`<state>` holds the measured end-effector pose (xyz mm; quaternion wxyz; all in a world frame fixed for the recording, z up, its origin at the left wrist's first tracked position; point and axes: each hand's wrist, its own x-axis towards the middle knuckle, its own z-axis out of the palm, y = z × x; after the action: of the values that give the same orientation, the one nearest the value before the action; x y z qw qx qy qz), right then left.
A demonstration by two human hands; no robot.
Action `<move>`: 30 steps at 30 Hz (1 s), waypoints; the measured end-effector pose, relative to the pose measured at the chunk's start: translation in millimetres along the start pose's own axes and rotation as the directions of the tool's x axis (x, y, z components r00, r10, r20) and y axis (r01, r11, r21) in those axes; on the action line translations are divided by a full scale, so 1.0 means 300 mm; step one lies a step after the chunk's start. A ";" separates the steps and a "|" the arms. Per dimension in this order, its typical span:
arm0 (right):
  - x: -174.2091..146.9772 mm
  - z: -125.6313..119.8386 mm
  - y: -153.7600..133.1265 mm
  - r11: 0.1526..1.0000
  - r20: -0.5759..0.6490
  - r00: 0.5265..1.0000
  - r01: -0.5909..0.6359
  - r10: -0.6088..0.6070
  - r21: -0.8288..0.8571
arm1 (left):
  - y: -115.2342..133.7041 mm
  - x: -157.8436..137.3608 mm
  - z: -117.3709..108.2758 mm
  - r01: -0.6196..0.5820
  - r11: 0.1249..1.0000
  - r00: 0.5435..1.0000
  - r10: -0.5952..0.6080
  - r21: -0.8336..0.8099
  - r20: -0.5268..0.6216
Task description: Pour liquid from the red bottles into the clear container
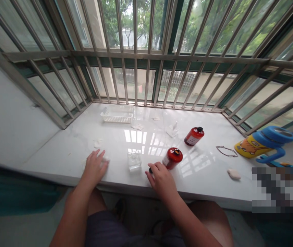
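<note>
My right hand (161,176) is low at the front of the white sill, its fingers closed around a small black cap (150,169). Just behind it stands a red bottle (174,157) with its neck uncapped. A second red bottle (194,136) with a black top stands farther back to the right. Between my two hands is a clear, square glass bottle (134,161). On the left, my left hand (96,165) rests with fingers stretched out over the sill, next to a crumpled white scrap (106,159) that it partly hides.
At the back left is a white perforated basket (117,118). Several crumpled tissues (137,127) lie about. Toward the right are a thin cord loop (227,151), a folded beige pad (234,174) and a blue-yellow mug (264,141). Metal bars (148,55) close off the window behind.
</note>
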<state>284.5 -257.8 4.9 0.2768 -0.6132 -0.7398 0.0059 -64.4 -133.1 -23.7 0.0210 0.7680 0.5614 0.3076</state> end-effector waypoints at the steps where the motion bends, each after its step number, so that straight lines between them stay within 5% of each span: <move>1: -0.006 -0.009 -0.004 1.000 0.004 1.000 0.006 -0.006 0.014 | 0.032 -0.003 0.002 -0.005 0.999 1.000 0.005 -0.041 -0.012; 9: -0.054 -0.060 -0.049 0.985 -0.012 0.999 0.034 -0.032 0.172 | 0.327 0.000 0.101 -0.041 0.957 0.981 0.094 -0.288 0.172; 15: -0.077 -0.082 -0.081 0.971 -0.017 0.999 0.037 -0.034 0.236 | 0.332 0.043 0.160 -0.102 0.946 0.972 0.161 -0.308 0.173; 25: -0.100 -0.100 -0.118 0.923 -0.039 0.999 0.035 -0.022 0.384 | 0.362 0.039 0.109 -0.042 0.903 0.974 0.132 -0.427 0.183; 28: -0.111 -0.108 -0.123 0.839 0.021 0.996 -0.082 0.083 0.539 | 0.400 0.036 0.051 0.053 0.887 0.970 0.063 -0.458 0.234; 30: -0.119 -0.104 -0.117 0.707 0.112 0.970 -0.233 0.214 0.668 | 0.441 0.036 -0.004 0.072 0.869 0.958 0.076 -0.490 0.276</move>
<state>269.0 -309.3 29.1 0.4682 -0.5554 -0.6105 0.3157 49.3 -172.7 32.0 0.2976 0.7736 0.4539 0.3269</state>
